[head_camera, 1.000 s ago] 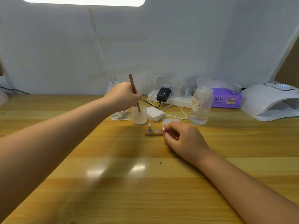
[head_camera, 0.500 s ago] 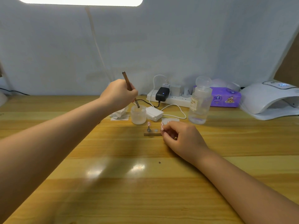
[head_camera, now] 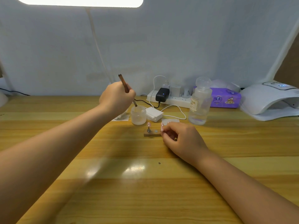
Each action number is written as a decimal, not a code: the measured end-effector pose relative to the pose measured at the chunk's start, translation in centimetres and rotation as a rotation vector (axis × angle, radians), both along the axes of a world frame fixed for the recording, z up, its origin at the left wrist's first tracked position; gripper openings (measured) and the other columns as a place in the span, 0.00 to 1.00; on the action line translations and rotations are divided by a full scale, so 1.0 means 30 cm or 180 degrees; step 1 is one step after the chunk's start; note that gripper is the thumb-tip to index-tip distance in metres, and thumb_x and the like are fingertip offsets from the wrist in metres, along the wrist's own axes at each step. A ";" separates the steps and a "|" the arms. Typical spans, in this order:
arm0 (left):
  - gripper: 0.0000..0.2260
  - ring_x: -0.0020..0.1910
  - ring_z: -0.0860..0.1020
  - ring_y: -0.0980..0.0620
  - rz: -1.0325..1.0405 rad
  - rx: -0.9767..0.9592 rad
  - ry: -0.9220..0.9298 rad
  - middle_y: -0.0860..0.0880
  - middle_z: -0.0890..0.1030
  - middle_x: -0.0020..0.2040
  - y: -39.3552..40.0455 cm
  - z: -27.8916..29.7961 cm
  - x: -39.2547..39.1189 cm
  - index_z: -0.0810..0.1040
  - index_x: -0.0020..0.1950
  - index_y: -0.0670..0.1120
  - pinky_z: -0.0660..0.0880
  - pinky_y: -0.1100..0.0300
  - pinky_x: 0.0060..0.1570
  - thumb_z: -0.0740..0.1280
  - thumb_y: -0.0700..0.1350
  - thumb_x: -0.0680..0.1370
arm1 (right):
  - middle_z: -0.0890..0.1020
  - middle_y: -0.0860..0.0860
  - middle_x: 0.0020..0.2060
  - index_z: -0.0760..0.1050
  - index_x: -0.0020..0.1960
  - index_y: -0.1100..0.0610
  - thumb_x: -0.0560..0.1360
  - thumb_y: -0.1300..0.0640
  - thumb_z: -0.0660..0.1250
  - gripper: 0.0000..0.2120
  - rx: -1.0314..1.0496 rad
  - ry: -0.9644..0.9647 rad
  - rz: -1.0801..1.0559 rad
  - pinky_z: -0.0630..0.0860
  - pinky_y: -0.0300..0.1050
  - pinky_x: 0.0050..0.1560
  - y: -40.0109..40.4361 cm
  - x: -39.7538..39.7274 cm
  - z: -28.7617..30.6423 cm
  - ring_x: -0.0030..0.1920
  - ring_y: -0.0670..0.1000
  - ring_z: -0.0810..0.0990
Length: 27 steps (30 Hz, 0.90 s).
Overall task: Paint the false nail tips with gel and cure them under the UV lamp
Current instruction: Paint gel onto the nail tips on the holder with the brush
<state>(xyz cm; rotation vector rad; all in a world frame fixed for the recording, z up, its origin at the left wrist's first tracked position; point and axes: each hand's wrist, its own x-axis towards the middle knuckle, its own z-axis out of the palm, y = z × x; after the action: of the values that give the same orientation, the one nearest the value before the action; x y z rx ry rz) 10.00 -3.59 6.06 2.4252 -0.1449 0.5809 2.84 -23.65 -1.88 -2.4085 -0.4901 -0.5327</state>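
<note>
The left hand [head_camera: 116,96] grips a brush [head_camera: 127,89] tip-down at the jar [head_camera: 138,115] rim, likely wiping. The right hand [head_camera: 181,139], fingers curled, steadies the wooden holder [head_camera: 152,134] bearing a pink nail tip [head_camera: 148,124]; UV lamp [head_camera: 268,101] waits far right.

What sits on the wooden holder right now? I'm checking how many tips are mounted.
On the holder: one stand with a pink tip and a bare metal disc. The right hand covers its right end, so anything there is hidden.

left hand [head_camera: 116,96]: raised, arm stretched forward, fingers curled in a grip | right hand [head_camera: 181,139]: low, knuckles up, fingertips pinched together
</note>
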 end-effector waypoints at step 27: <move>0.05 0.45 0.83 0.54 -0.1450 -0.1893 -0.0565 0.53 0.84 0.43 -0.007 -0.193 -0.315 0.78 0.50 0.51 0.79 0.60 0.46 0.67 0.49 0.76 | 0.84 0.47 0.37 0.83 0.47 0.55 0.74 0.59 0.70 0.03 0.0822 -0.0089 -0.0022 0.78 0.39 0.42 -0.008 0.014 -0.003 0.39 0.44 0.81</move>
<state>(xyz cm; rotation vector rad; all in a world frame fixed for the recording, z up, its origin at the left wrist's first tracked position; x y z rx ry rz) 0.56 -3.79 0.26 1.6906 -0.5066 0.5319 3.26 -23.90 -1.97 -2.1596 -0.3986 -0.5953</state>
